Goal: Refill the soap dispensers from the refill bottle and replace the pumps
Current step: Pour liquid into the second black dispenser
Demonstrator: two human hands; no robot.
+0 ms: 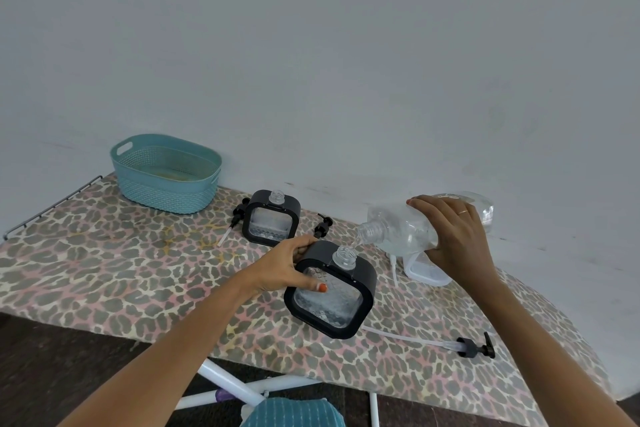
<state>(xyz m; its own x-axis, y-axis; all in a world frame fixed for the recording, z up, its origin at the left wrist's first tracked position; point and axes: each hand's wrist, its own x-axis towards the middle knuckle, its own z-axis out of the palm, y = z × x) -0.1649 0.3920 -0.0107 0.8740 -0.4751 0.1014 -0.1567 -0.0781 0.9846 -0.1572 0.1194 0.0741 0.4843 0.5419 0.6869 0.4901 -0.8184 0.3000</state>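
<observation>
Left grip (pixel 284 267) clasps the tilted near dispenser (pixel 330 291); right grip (pixel 453 236) holds the bottle (pixel 398 232), pouring. Keep mouths aligned, pour slowly

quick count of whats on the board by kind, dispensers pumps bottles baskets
soap dispensers: 3 (black one being filled, black one behind, white one partly hidden)
loose pumps: 3 ()
refill bottle: 1
basket: 1
total: 8
</observation>
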